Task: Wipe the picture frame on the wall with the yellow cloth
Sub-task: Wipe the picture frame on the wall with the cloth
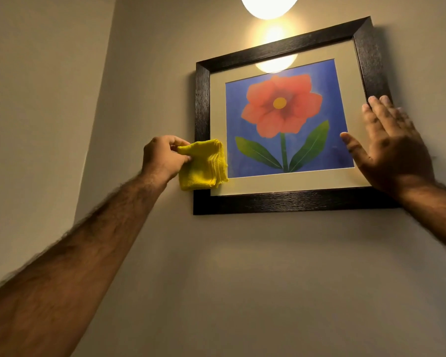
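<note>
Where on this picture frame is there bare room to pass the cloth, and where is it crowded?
Free: the top rail of the picture frame below the lamp, the bottom rail's middle, and the glass between both hands. Crowded: the lower left corner, where the left hand holds the yellow cloth, and the right side, covered by the flat right hand.

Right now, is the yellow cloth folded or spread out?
Folded. The yellow cloth shows stacked layered edges, pinched in the left hand against the picture frame.
</note>
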Motion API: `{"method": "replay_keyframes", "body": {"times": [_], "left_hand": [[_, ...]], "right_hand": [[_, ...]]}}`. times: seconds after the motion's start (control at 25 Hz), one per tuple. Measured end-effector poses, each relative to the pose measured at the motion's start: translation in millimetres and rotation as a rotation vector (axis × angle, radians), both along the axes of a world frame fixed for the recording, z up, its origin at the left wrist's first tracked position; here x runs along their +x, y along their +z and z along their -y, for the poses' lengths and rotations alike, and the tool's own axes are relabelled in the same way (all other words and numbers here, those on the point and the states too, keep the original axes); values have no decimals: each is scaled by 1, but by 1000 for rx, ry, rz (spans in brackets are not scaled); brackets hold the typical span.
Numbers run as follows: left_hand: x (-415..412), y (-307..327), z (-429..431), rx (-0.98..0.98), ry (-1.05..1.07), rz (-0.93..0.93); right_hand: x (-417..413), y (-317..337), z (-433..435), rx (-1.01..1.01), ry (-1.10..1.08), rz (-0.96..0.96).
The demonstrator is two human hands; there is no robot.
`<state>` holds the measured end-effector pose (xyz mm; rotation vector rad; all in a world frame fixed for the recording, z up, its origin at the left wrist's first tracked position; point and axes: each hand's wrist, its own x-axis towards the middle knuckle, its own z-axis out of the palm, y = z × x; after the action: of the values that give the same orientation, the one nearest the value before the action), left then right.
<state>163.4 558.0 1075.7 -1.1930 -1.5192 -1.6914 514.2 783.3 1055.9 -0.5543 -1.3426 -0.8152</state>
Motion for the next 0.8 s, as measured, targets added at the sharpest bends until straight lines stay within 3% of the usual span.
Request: {"method": "replay_keyframes", "body": {"times": [0.2,0.32,0.44,0.48,0.56,0.68,0.8], "left_hand": [[-9,-12,23,-1,-203,148],[-11,-26,40,-25,-246,167],[-11,-40,56,-28,-303,194],[-11,-43,60,-29,-309,193],[-13,-51,72,-34,-298,193],[-24,-72,97,-39,-288,222],[-46,-101,127,-53,-281,289]], "right_hand": [[2,2,5,-48,1,30],[-16,-9,32,114,-45,225],[-85,-48,88,177,305,508],[-113,-62,111,52,529,555],[-162,-82,155,-386,1007,500],[-218,-95,187,-1039,1503,447],[-256,-113,199,-1244,1785,352]]}}
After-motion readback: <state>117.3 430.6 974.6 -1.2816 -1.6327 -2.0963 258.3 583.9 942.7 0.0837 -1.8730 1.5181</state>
